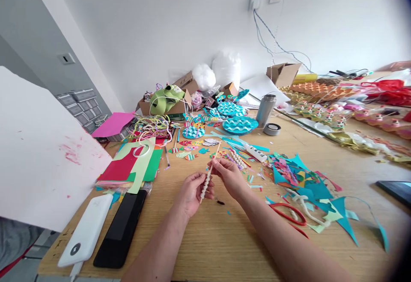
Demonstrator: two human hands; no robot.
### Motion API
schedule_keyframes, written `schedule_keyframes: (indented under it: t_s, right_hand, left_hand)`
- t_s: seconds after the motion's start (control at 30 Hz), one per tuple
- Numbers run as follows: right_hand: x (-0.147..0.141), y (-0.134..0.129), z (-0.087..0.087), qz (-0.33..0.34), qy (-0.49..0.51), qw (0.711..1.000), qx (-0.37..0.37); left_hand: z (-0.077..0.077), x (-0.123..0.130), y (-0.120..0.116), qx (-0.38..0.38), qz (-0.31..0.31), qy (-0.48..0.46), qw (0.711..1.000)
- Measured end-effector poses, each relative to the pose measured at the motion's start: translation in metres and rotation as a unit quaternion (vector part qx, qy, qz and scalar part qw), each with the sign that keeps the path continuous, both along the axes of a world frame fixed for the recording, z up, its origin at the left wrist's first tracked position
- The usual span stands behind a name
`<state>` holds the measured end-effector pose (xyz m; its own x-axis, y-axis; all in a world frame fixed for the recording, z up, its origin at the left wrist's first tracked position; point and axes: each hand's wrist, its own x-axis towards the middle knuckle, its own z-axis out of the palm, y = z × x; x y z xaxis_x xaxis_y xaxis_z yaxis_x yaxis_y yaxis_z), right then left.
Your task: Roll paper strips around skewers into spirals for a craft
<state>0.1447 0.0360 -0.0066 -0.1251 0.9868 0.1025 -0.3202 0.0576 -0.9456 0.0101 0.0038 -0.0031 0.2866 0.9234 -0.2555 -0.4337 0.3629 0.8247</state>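
A thin pale stick (218,149) with a whitish twisted cord wound round its lower part (205,185) slants between my hands above the table. My left hand (193,193) holds the wound lower part, its fingers curled behind it. Higher up, my right hand (227,174) pinches the stick near the top of the winding. The bare tip of the stick points up and away. Just beyond the right hand lie similar wound pieces (236,158) and a white glue tube (255,152).
Red-handled scissors (289,213) and blue paper scraps (316,190) lie at the right. A steel bottle (266,111) stands behind. Paper fish (184,155) lie ahead. At the left are a black phone (120,230), a white power bank (86,230) and coloured paper (118,166).
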Motion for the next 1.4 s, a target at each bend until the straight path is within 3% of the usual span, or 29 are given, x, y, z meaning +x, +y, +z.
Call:
schedule_keyframes:
  t_s: [0.47, 1.13, 1.23, 1.33, 1.4]
  right_hand:
    - [-0.002, -0.002, 0.001, 0.030, 0.000, 0.999, -0.010]
    - [0.007, 0.010, -0.003, -0.053, 0.016, 0.998, -0.028]
    - [0.015, 0.014, -0.001, -0.125, 0.051, 0.991, -0.019]
    - [0.028, 0.019, 0.005, -0.274, 0.117, 0.954, 0.006]
    - [0.034, 0.021, 0.008, -0.320, 0.131, 0.938, 0.017]
  left_hand:
    - [0.001, -0.004, 0.000, -0.015, -0.056, 0.017, 0.998]
    - [0.001, -0.005, -0.003, -0.015, -0.112, 0.024, 0.993]
    - [0.002, -0.006, -0.003, -0.019, -0.122, 0.032, 0.992]
    - [0.002, -0.012, 0.000, -0.019, -0.123, 0.030, 0.992]
    - [0.003, -0.018, 0.004, -0.015, -0.101, 0.015, 0.995]
